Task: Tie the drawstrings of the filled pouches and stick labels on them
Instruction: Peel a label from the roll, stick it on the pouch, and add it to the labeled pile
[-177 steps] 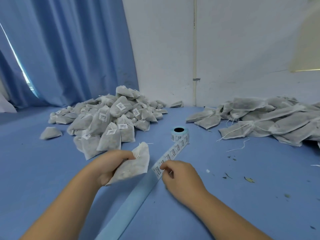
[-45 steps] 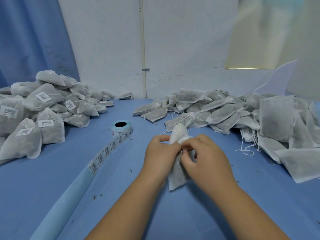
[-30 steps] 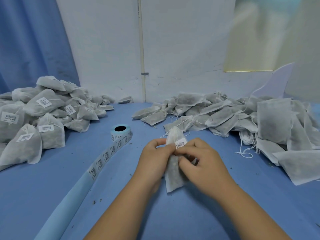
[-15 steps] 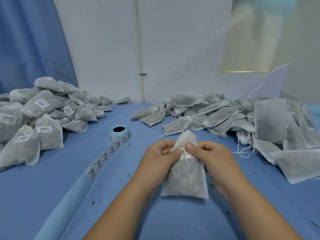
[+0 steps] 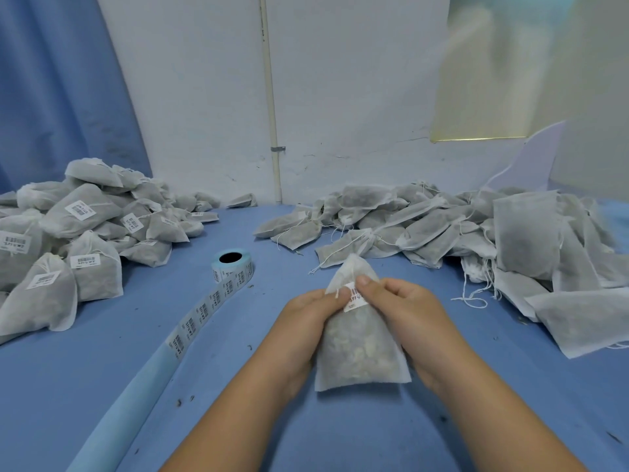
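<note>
- Left hand (image 5: 308,321): it grips the left edge of the pouch (image 5: 357,338), fingers curled behind the fabric. The thumb lies on the front, its tip against the left end of the label (image 5: 354,298).
- Right hand (image 5: 405,311): it grips the right edge, fingers curled behind, with the thumb tip pressing on the label's upper part.
- Pouch: it is filled and held between both hands just above the blue table (image 5: 340,437), flat face towards the camera and gathered neck pointing away. Whether its bottom edge touches the table cannot be told.
- Change: one second ago the pouch was turned edge-on and bunched, with the label at its top. Half a second ago it was already opened flat, and the grip is nearly the same now. The label sits on the upper front, slightly tilted.
- Change: about six seconds ago the left hand alone held a pouch while the right hand pinched the label strip (image 5: 204,310). That strip now lies untouched to the left, and its bare blue backing (image 5: 119,403) runs towards the near edge.
- Label roll (image 5: 232,264): it stands on the table beyond the strip, well apart from the hands.
- Labelled pile (image 5: 78,233): tied pouches bearing labels are heaped at far left.
- Unlabelled pile (image 5: 442,229): these pouches lie at far right with loose drawstrings.
- Background: a white wall with a vertical pipe (image 5: 270,97) and a blue curtain (image 5: 61,90) at left.
</note>
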